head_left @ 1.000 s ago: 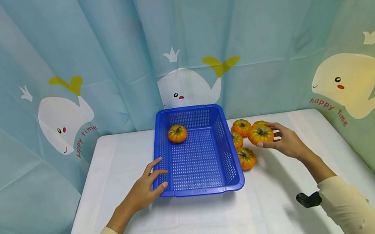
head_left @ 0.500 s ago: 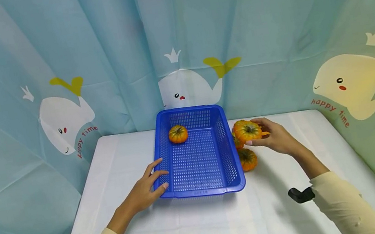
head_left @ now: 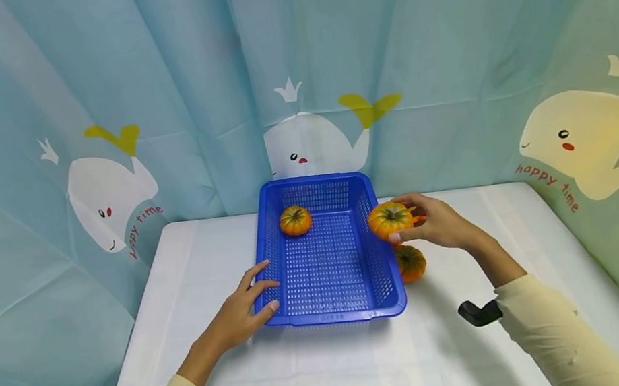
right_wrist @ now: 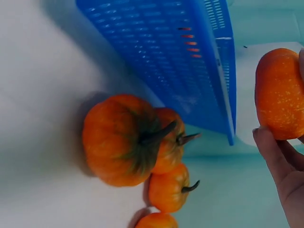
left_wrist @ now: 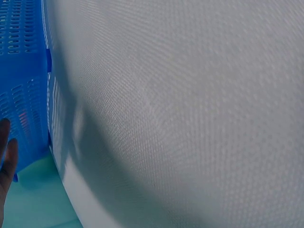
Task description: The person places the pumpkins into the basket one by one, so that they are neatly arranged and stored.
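Head view: left of the basket (head_left: 336, 317), the spread left hand (head_left: 237, 314) is touching it; one pumpkin (head_left: 295, 221) is lying inside; above the right rim (head_left: 397, 279), another pumpkin (head_left: 389, 219), pinched by the right hand (head_left: 439, 224), may be snagging if carried low.

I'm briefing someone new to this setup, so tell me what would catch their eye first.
Probably the bright blue basket on the white table, with one orange pumpkin near its far left corner and the left hand at its left rim. Next comes the held pumpkin in the right hand, which the head view shows across the basket's right rim. Behind the table, white whales on the pale curtain also stand out.
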The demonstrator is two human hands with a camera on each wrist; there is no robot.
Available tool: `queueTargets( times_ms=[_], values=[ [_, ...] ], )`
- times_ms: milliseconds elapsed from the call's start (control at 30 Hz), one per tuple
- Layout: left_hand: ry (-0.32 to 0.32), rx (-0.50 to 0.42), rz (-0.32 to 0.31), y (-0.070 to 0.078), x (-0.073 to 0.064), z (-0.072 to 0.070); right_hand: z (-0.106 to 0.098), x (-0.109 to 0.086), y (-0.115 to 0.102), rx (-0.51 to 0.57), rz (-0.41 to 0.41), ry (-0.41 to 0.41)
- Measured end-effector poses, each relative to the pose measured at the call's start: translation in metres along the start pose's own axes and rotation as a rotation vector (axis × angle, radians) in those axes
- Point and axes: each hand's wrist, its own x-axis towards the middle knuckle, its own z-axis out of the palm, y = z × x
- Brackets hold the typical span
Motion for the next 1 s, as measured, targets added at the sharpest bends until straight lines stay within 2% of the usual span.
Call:
queueTargets(
  times_ms=[533,1000],
  values=[
    [0.008,0.002,-0.001,-0.002,0.001,0.003,0.005,0.021,-0.016,0.043,-0.030,-0.076],
    [0.011,-0.006,-0.003,-0.002,0.001,0.002,0.021,0.052,-0.030,0.077,-0.044,-0.095]
  ],
)
